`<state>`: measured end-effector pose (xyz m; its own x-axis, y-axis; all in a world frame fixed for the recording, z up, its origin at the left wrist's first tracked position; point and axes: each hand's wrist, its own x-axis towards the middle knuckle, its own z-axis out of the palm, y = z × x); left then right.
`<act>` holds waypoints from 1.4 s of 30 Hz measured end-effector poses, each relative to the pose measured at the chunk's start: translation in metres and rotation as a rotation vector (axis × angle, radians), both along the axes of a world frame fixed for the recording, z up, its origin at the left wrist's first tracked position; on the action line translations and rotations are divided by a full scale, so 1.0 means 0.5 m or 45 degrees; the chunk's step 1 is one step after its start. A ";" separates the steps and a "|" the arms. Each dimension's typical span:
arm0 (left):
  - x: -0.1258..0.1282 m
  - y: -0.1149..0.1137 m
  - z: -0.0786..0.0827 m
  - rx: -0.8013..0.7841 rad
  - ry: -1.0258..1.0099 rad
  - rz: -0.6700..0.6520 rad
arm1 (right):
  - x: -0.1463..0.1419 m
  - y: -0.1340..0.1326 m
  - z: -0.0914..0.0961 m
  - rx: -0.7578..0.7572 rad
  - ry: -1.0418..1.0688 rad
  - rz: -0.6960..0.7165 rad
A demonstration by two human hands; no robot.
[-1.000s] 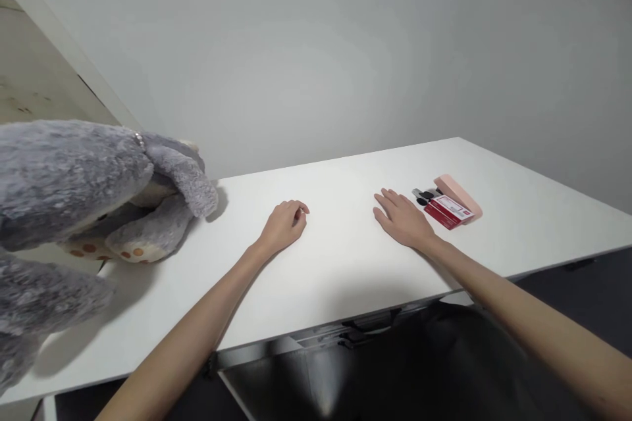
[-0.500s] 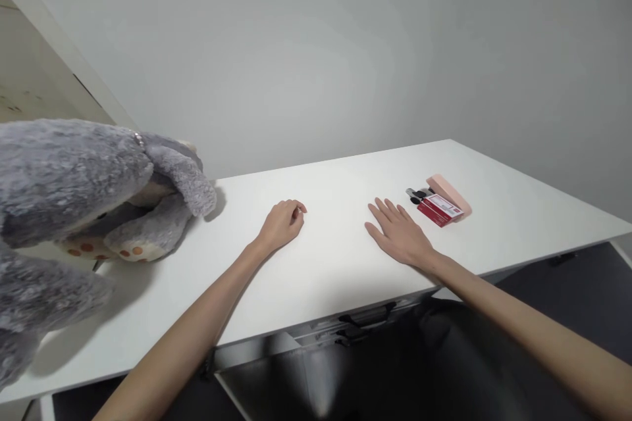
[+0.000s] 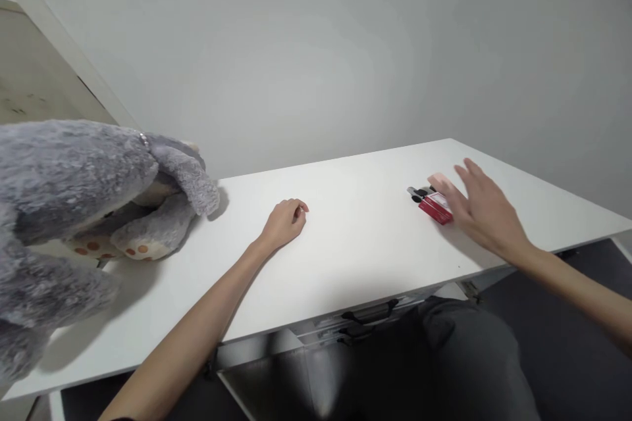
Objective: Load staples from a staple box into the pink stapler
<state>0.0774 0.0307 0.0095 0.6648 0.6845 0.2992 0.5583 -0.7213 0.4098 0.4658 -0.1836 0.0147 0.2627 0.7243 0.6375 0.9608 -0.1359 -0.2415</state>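
Note:
My left hand (image 3: 285, 222) rests on the white table (image 3: 340, 250), its fingers loosely curled in and nothing seen in them. My right hand (image 3: 486, 210) is raised over the table at the right, open, with thumb and fingers apart and slightly blurred. Just left of it lies a small red-and-white box (image 3: 435, 208). Behind the box a pale pink object (image 3: 441, 180) shows only in part, since my right hand covers the rest. At the box's left end sits a small black and grey piece (image 3: 417, 194); its kind is not clear.
A large grey plush toy (image 3: 74, 164) takes up the table's left end. Behind the table stands a plain grey wall (image 3: 306, 52). Below the front edge are a metal frame with black handles (image 3: 365, 319) and my dark-clothed leg (image 3: 478, 355).
My right hand has lifted off the table and moved right, to beside the red-and-white box and partly in front of the pink object. My left hand stays where it was.

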 end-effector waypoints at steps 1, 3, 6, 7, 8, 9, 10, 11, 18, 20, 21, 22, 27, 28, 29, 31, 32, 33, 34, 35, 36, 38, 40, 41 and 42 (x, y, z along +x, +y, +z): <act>0.000 0.000 0.000 0.002 -0.001 0.001 | 0.024 -0.001 -0.004 -0.023 0.178 -0.082; 0.000 0.000 -0.001 0.002 -0.005 0.002 | 0.063 -0.004 -0.027 -0.109 0.500 -0.185; -0.001 0.000 -0.001 -0.008 -0.007 0.004 | 0.095 -0.011 -0.073 -0.190 0.789 -0.244; -0.001 0.000 -0.001 -0.010 -0.007 0.004 | 0.097 -0.014 -0.085 -0.181 0.837 -0.230; -0.001 0.000 -0.001 -0.011 -0.007 0.002 | 0.096 -0.015 -0.095 -0.153 0.873 -0.220; -0.001 0.000 -0.001 -0.011 -0.006 -0.002 | 0.091 -0.016 -0.100 -0.127 0.900 -0.218; -0.001 0.000 -0.001 -0.010 -0.006 -0.006 | 0.084 -0.015 -0.102 -0.103 0.922 -0.226; -0.001 0.000 -0.001 -0.011 -0.005 -0.007 | 0.076 -0.013 -0.101 -0.090 0.941 -0.241; 0.000 -0.002 0.001 -0.029 -0.004 0.009 | 0.029 0.017 -0.078 -0.151 0.920 -0.204; 0.001 -0.003 0.002 -0.031 -0.006 0.009 | 0.021 0.027 -0.080 -0.157 0.902 -0.197; 0.001 -0.004 0.002 -0.030 -0.006 0.009 | 0.016 0.032 -0.081 -0.164 0.897 -0.199; 0.002 -0.004 0.003 -0.029 -0.005 0.009 | 0.009 0.036 -0.081 -0.176 0.896 -0.200; 0.002 -0.008 0.006 -0.021 0.009 0.009 | -0.046 0.054 -0.075 -0.245 0.877 -0.192; 0.003 -0.009 0.006 -0.023 0.007 0.004 | -0.061 0.057 -0.072 -0.256 0.871 -0.182; 0.004 -0.011 0.006 -0.024 0.003 -0.002 | -0.076 0.059 -0.069 -0.267 0.868 -0.163; 0.008 -0.018 0.008 -0.037 -0.004 -0.037 | -0.107 0.064 -0.063 -0.291 0.879 -0.133; 0.012 -0.024 0.009 -0.048 -0.013 -0.069 | -0.123 0.066 -0.060 -0.302 0.889 -0.114; 0.016 -0.032 0.010 -0.063 -0.028 -0.108 | -0.138 0.069 -0.057 -0.310 0.900 -0.096; 0.020 -0.041 0.012 -0.080 -0.047 -0.152 | -0.154 0.071 -0.053 -0.312 0.909 -0.075; 0.026 -0.052 0.014 -0.099 -0.068 -0.194 | -0.171 0.073 -0.050 -0.306 0.915 -0.051; 0.032 -0.064 0.016 -0.117 -0.088 -0.227 | -0.187 0.075 -0.046 -0.302 0.922 -0.025; 0.043 -0.090 0.018 -0.153 -0.105 -0.257 | -0.222 0.079 -0.038 -0.309 0.945 0.017; 0.054 -0.113 0.016 -0.207 -0.117 -0.249 | -0.258 0.081 -0.031 -0.317 0.973 0.046; 0.058 -0.122 0.013 -0.235 -0.129 -0.241 | -0.274 0.081 -0.029 -0.311 0.981 0.059; 0.062 -0.129 0.010 -0.258 -0.141 -0.236 | -0.290 0.082 -0.028 -0.296 0.983 0.076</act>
<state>0.1082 -0.0340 0.0144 0.7551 0.6074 0.2469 0.3681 -0.7043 0.6070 0.3208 -0.1427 0.0009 0.5239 0.8428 0.1230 0.5414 -0.2180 -0.8120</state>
